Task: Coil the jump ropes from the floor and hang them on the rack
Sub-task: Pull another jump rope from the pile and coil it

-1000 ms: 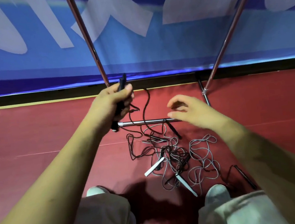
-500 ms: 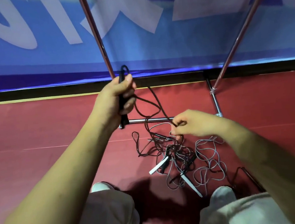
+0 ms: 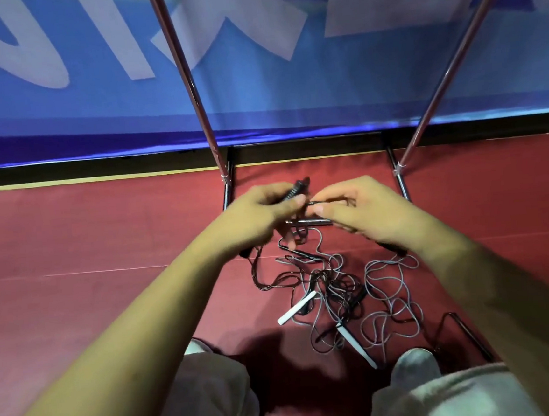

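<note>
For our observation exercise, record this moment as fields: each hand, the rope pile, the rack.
left hand: grips a black handle
right hand: pinches the black cord next to the left hand
rope pile: black and grey ropes tangled on the red floor, with white handles
rack: metal poles rising out of view, top unseen

No legible text: only large white character shapes (cropped, unreadable) on the blue banner (image 3: 290, 100)
</note>
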Tool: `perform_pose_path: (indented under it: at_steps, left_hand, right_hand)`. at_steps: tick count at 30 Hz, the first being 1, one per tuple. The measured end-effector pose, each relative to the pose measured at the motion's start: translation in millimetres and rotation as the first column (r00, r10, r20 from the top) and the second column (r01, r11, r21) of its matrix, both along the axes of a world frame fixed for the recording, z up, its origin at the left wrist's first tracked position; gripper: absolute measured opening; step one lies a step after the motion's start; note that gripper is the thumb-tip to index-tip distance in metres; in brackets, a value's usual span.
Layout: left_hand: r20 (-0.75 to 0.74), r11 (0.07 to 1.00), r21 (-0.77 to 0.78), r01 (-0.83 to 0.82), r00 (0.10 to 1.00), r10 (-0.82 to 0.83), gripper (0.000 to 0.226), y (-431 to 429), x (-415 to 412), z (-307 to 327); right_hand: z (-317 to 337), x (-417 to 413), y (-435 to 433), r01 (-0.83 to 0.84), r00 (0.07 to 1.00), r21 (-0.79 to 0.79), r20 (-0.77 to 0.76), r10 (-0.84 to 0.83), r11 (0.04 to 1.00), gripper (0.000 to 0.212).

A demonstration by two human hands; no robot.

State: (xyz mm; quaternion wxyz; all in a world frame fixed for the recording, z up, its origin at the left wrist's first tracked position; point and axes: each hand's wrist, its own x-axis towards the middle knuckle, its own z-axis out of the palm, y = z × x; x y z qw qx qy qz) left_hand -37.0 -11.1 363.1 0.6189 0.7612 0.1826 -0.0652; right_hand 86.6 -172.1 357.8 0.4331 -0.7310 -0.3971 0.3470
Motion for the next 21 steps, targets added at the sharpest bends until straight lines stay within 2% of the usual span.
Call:
perform_pose_path:
  at_steps: [2, 3, 5, 8, 11, 12, 14, 16, 18, 19, 21]
  left_hand:
    - [-0.007, 0.992, -0.035, 0.121, 0.993, -0.122, 0.023, -5.3, -0.1, -3.0]
    - [0.012, 0.994, -0.050, 0.096, 0.995, -0.096, 0.027, -4.7, 0.8, -2.3]
    - [0.068, 0.995, -0.094, -0.035, 0.997, 0.041, 0.028, -0.3, 2.9, 0.0]
    - [0.128, 0.961, -0.210, -0.180, 0.969, 0.209, 0.024, 8.8, 3.1, 5.4]
    - [0.182, 0.835, -0.494, -0.241, 0.911, 0.371, 0.025, 22.2, 0.8, 12.6]
    - [0.186, 0.815, -0.522, -0.253, 0.898, 0.398, 0.024, 27.1, 0.0, 15.0]
    - [0.171, 0.862, -0.397, -0.315, 0.898, 0.407, 0.023, 32.2, -1.0, 15.7]
    - [0.094, 0.890, -0.141, -0.433, 0.889, 0.447, 0.020, 31.3, -0.9, 13.3]
    - [0.049, 0.835, 0.159, -0.527, 0.849, 0.526, 0.017, 31.3, 0.1, 3.4]
    - [0.065, 0.794, 0.251, -0.553, 0.828, 0.556, 0.016, 32.0, -0.3, -1.9]
    - [0.113, 0.745, 0.279, -0.606, 0.791, 0.602, 0.016, 34.4, -0.8, -8.9]
  right_hand:
    - [2.6, 2.5, -0.6, 0.014, 0.997, 0.055, -0.076, -0.010, 0.998, 0.012]
    - [1.9, 5.0, -1.7, -0.003, 0.995, 0.061, -0.102, 0.009, 0.998, 0.011]
    - [-5.6, 11.9, -4.8, -0.070, 0.995, 0.004, -0.078, 0.070, 0.998, 0.007]
    - [-23.6, 25.8, -11.5, -0.127, 0.988, -0.189, 0.065, 0.142, 0.974, 0.006]
    - [-32.4, 39.8, -22.9, -0.098, 0.966, -0.341, 0.194, 0.172, 0.935, 0.010]
    - [-33.2, 42.7, -26.1, -0.092, 0.966, -0.362, 0.195, 0.172, 0.928, 0.010]
    - [-34.0, 45.5, -28.7, -0.061, 0.979, -0.332, 0.162, 0.121, 0.941, 0.006]
    - [-31.6, 43.3, -24.9, 0.003, 0.994, -0.257, 0.105, 0.025, 0.966, 0.002]
    - [-24.8, 39.1, -18.8, 0.056, 0.998, -0.177, -0.003, -0.058, 0.983, 0.002]
    - [-19.5, 36.4, -16.4, 0.072, 0.994, -0.144, -0.075, -0.084, 0.987, 0.002]
    - [-9.0, 30.0, -13.3, 0.088, 0.969, -0.094, -0.224, -0.107, 0.992, 0.007]
